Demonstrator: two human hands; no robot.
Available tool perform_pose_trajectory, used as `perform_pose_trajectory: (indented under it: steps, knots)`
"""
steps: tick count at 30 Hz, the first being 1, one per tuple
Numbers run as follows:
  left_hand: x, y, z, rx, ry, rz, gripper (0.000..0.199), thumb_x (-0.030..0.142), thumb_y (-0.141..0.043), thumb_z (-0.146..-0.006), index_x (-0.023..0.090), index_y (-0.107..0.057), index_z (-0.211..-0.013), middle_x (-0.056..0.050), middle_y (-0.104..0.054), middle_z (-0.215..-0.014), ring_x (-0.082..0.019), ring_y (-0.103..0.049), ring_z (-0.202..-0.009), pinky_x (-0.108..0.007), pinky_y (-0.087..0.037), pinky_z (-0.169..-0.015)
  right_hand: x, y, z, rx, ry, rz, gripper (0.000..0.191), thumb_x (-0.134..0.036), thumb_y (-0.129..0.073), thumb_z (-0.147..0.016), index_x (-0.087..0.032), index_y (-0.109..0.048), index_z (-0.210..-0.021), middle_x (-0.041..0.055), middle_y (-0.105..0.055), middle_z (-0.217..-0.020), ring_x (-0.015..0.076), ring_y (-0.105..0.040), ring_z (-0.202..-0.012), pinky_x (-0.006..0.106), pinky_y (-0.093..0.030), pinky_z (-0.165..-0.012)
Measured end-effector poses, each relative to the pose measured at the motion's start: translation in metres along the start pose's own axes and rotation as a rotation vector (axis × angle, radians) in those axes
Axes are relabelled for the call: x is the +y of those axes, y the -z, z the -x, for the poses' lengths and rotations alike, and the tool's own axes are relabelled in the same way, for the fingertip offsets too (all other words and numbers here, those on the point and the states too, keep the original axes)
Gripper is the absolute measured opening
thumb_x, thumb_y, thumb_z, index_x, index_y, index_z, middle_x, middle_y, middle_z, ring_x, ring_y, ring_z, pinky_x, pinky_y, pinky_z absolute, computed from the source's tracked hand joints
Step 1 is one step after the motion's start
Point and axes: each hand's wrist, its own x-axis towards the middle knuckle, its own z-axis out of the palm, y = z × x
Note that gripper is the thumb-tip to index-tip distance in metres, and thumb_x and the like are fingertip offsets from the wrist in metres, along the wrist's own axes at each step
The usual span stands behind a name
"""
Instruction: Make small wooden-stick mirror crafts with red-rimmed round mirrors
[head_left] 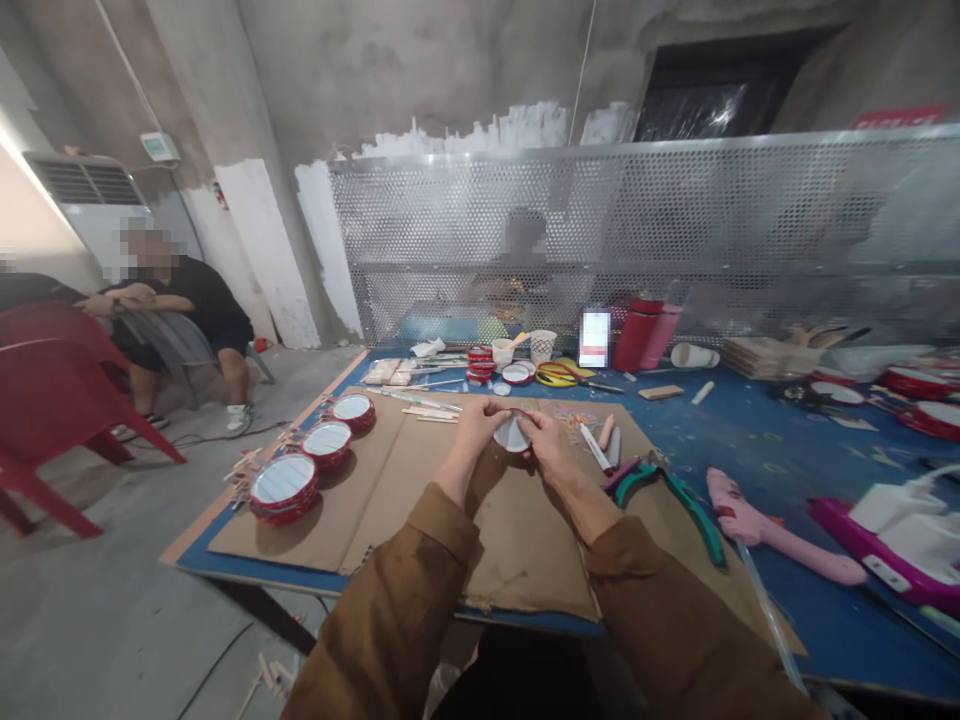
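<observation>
Pinching a small white-faced disc [511,436] over cardboard [525,565], left hand [477,426] at its eleven o'clock, right hand [549,446] at two, fingertips closed on the rim (underside hidden). Light, even pressure from both sides should suit it best.

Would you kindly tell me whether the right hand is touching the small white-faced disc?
Touching: in the head view, the right hand grips the disc by its right edge.
</observation>
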Motion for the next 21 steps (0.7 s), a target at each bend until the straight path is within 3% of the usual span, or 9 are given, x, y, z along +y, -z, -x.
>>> perform_pose_trajectory:
  steps: [3,5,8,11,14,18,21]
  knots:
    - [-0.001,-0.001,0.0,0.028,-0.01,-0.054,0.009,0.019,-0.066,-0.072,0.015,-0.059,-0.069,0.003,-0.056,-0.063,-0.01,-0.05,-0.061,-0.021,-0.037,-0.057,-0.007,0.003,0.001,0.197,0.126,0.2,0.03,-0.033,-0.058,-0.076,-0.014,-0.066,-0.097,0.0097,-0.069,-0.091,0.0191,-0.062,-0.075,0.028,-0.047,-0.064]
    - [-0.001,-0.001,0.001,0.034,-0.015,-0.065,0.01,0.02,-0.067,-0.071,0.015,-0.058,-0.068,0.004,-0.054,-0.061,-0.009,-0.049,-0.06,-0.021,-0.036,-0.056,-0.014,0.004,0.004,0.25,0.212,0.367,0.023,-0.032,-0.059,-0.078,-0.015,-0.067,-0.09,0.0108,-0.069,-0.092,0.0208,-0.061,-0.083,0.029,-0.046,-0.073]
    - [0.001,0.0,0.002,0.007,-0.007,-0.065,0.012,0.019,-0.066,-0.068,0.016,-0.055,-0.065,0.005,-0.05,-0.058,-0.009,-0.048,-0.059,-0.02,-0.035,-0.055,-0.025,0.004,0.013,0.099,0.25,0.556,0.021,-0.032,-0.055,-0.084,-0.017,-0.07,-0.082,0.0104,-0.071,-0.089,0.0211,-0.062,-0.084,0.03,-0.043,-0.074]
    - [0.001,0.001,0.002,0.011,-0.008,-0.058,0.013,0.019,-0.065,-0.068,0.017,-0.053,-0.063,0.005,-0.05,-0.058,-0.009,-0.047,-0.058,-0.02,-0.034,-0.055,-0.03,0.001,0.022,0.015,0.196,0.645,0.02,-0.03,-0.055,-0.085,-0.019,-0.072,-0.084,0.0097,-0.074,-0.089,0.0215,-0.065,-0.084,0.029,-0.043,-0.072]
    - [0.0,0.001,0.002,0.007,-0.025,-0.035,0.012,0.017,-0.064,-0.069,0.017,-0.053,-0.063,0.005,-0.05,-0.058,-0.008,-0.047,-0.057,-0.021,-0.034,-0.055,-0.029,-0.004,0.025,-0.016,0.18,0.559,0.017,-0.027,-0.057,-0.082,-0.018,-0.071,-0.08,0.0078,-0.074,-0.082,0.02,-0.066,-0.078,0.026,-0.044,-0.066]
    - [0.001,0.001,0.001,-0.064,-0.02,-0.015,0.009,0.018,-0.064,-0.072,0.017,-0.056,-0.068,0.004,-0.054,-0.06,-0.01,-0.05,-0.057,-0.021,-0.036,-0.057,-0.023,-0.009,0.023,-0.104,0.04,0.232,0.019,-0.028,-0.051,-0.082,-0.017,-0.063,-0.072,-0.0013,-0.058,-0.049,0.0133,-0.055,-0.042,0.022,-0.038,-0.044]
    - [0.001,-0.001,-0.001,-0.06,-0.014,-0.068,0.008,0.018,-0.064,-0.075,0.016,-0.058,-0.069,0.002,-0.058,-0.063,-0.011,-0.051,-0.059,-0.022,-0.037,-0.059,-0.022,-0.008,0.02,-0.037,0.0,0.145,0.019,-0.03,-0.048,-0.083,-0.018,-0.058,-0.073,-0.0032,-0.055,-0.048,0.0117,-0.049,-0.036,0.022,-0.035,-0.04]
